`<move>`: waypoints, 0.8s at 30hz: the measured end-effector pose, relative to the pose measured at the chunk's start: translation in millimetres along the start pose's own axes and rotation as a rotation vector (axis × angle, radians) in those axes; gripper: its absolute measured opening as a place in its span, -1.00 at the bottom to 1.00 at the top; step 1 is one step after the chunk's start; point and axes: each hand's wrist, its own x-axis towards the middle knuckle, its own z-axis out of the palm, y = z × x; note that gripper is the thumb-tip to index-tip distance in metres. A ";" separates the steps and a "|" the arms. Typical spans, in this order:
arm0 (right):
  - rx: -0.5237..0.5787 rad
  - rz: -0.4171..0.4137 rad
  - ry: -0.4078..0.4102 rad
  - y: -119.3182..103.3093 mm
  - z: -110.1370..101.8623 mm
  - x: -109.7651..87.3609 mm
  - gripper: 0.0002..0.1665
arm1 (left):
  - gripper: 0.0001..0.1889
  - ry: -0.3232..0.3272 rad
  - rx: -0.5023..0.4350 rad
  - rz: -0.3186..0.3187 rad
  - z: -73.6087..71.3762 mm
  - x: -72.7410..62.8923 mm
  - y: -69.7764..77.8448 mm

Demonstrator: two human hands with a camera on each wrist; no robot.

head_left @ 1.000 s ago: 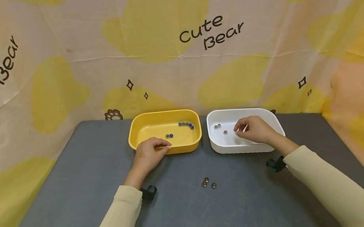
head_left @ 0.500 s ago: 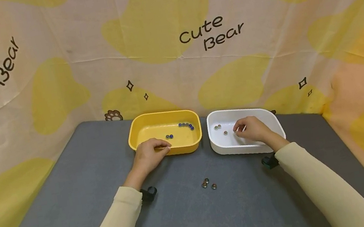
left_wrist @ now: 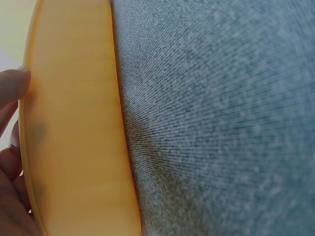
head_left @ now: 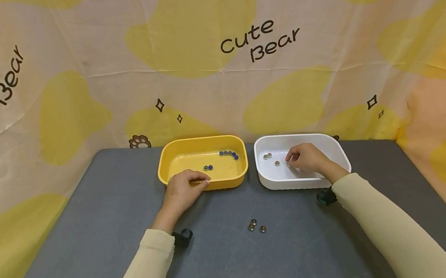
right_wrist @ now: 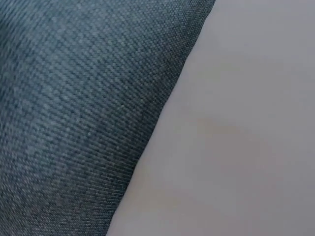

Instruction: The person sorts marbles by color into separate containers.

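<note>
In the head view my left hand (head_left: 184, 188) is at the near rim of a yellow plastic tub (head_left: 160, 169). The left wrist view shows the thumb on the rim of this tub (left_wrist: 74, 118) and the other fingers behind its wall, holding it. My right hand (head_left: 308, 159) is inside a white plastic tub (head_left: 276, 182), fingers curled low with the thumb near them. Whether a marble is between its fingertips is too small to see. Several blue marbles (head_left: 233, 155) lie in the yellow tub. Brownish marbles (head_left: 267, 156) lie in the white one.
Three brownish marbles (head_left: 251, 227) lie on the grey cloth-covered table (head_left: 237, 274) in front of the tubs. A printed curtain (head_left: 189, 41) hangs behind and at both sides. The white tub's wall (right_wrist: 236, 137) fills much of the right wrist view.
My right wrist and forearm have lowered and shifted slightly left, while the right fingers stay at about the same spot in the white tub. My left hand and the marbles have not visibly moved.
</note>
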 end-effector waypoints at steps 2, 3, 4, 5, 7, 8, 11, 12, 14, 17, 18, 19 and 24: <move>0.007 0.012 -0.003 1.1 0.8 1.1 -0.84 | -0.90 0.002 0.002 0.004 0.0 -0.2 0.0; 0.010 0.016 -0.005 1.3 0.9 1.2 -0.84 | -0.90 0.003 0.005 0.008 0.0 -0.4 -0.1; 0.013 0.020 -0.008 1.6 0.9 1.4 -0.84 | -0.90 0.002 0.003 0.005 0.1 -0.2 -0.1; 0.015 0.020 -0.009 1.9 1.0 1.4 -0.84 | -0.90 0.001 0.003 0.004 0.2 -0.1 -0.2; 0.019 0.023 -0.010 2.4 1.0 1.6 -0.84 | -0.90 -0.001 0.004 0.001 0.5 0.1 -0.4; 0.019 0.020 -0.011 2.5 0.9 1.5 -0.83 | -0.90 -0.001 0.002 -0.001 0.6 0.1 -0.5; 0.024 0.017 -0.011 3.4 1.3 1.7 -0.83 | -0.90 -0.001 0.001 -0.002 0.9 0.0 -0.4; 0.025 0.017 -0.012 3.5 1.4 1.8 -0.82 | -0.90 0.000 0.000 -0.001 1.0 -0.2 -0.4; 0.030 0.018 -0.013 3.4 1.7 2.0 -0.82 | -0.90 0.001 0.000 -0.001 1.1 -0.7 0.0; 0.034 0.030 -0.021 2.8 1.4 1.5 -0.78 | -0.90 0.001 -0.001 -0.003 1.4 -0.9 -0.1; 0.032 0.032 -0.023 2.5 1.2 1.3 -0.76 | -0.90 0.002 -0.002 -0.003 1.5 -0.9 0.0; 0.035 0.038 -0.025 2.1 0.8 1.1 -0.75 | -0.90 0.003 -0.003 -0.001 1.6 -0.9 -0.2; 0.048 0.034 -0.042 -1.0 -3.8 -2.8 -0.67 | -0.89 0.008 -0.002 -0.001 0.5 -0.1 0.4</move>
